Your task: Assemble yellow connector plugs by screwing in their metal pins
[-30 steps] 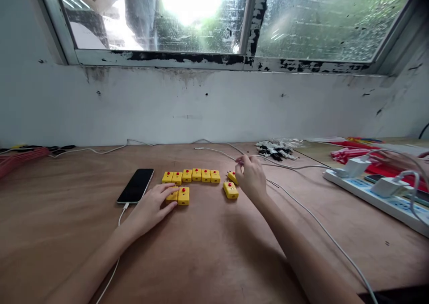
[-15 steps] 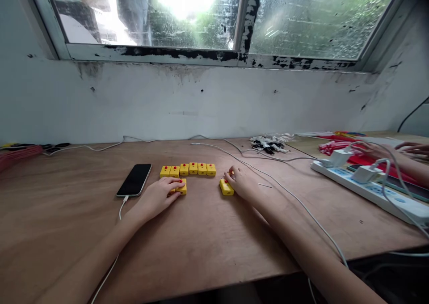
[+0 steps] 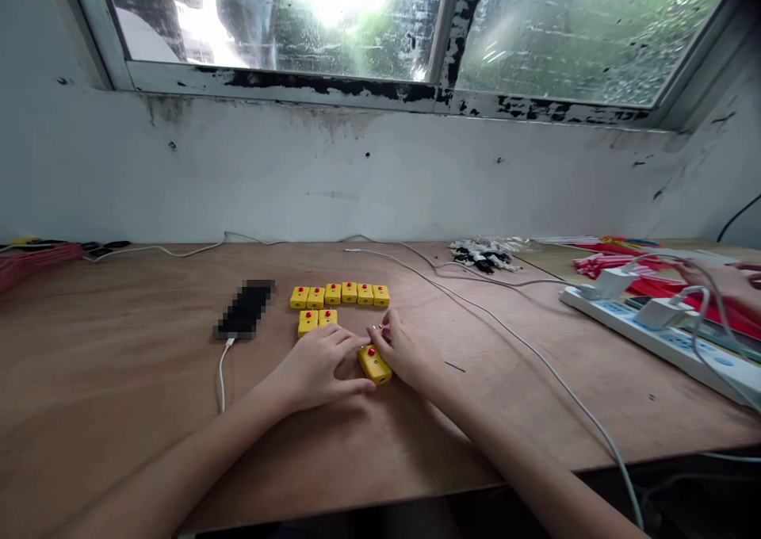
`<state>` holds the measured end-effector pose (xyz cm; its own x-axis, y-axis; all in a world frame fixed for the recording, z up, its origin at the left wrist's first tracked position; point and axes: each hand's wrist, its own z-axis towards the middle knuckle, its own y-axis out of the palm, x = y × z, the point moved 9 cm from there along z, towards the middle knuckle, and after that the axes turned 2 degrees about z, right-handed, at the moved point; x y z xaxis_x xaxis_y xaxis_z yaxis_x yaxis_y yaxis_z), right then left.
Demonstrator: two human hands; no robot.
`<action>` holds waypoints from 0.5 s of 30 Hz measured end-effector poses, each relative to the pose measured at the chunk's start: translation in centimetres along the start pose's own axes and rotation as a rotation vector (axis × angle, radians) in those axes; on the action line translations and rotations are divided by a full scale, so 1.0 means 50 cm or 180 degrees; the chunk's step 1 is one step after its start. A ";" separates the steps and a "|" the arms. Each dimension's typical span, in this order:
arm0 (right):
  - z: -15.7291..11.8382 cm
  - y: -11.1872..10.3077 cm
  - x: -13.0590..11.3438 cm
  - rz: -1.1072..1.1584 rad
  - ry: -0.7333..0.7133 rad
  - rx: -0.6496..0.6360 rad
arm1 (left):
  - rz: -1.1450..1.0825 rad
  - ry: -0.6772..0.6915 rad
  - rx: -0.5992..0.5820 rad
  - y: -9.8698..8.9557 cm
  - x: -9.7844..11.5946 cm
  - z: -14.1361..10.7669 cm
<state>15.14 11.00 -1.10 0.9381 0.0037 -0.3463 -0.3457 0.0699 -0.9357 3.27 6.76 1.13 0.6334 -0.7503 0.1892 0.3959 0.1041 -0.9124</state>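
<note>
Yellow blocks [image 3: 349, 294]: eight lie rowed toward the tabletop's far edge [image 3: 285, 250], one loose block [image 3: 376, 366] between spread left hand [image 3: 318, 368] and right hand [image 3: 410, 350], its grip unclear.

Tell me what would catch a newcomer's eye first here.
Probably the bright window across the top. Next, the small yellow blocks with red spots: six in a row mid-table, two in front of them, and one visible between the left hand and right hand. At right lies a long white power strip.
</note>
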 end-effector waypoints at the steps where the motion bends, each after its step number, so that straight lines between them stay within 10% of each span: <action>1: 0.001 -0.009 0.001 0.0050 -0.0029 0.0027 | -0.0056 -0.0012 -0.0100 0.006 0.003 -0.001; 8: 0.044 -0.073 -0.015 0.0389 -0.0755 0.0178 | 0.0302 -0.0895 0.0312 -0.058 -0.117 -0.016; 15: 0.003 -0.003 -0.080 0.0351 -0.1697 0.0011 | -0.0073 -0.1020 -0.0275 0.009 -0.169 -0.025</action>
<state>11.42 11.12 0.44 0.7770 0.5166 -0.3597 -0.4436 0.0439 -0.8952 -2.71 12.33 -1.32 0.8073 -0.5069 0.3021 0.3634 0.0236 -0.9313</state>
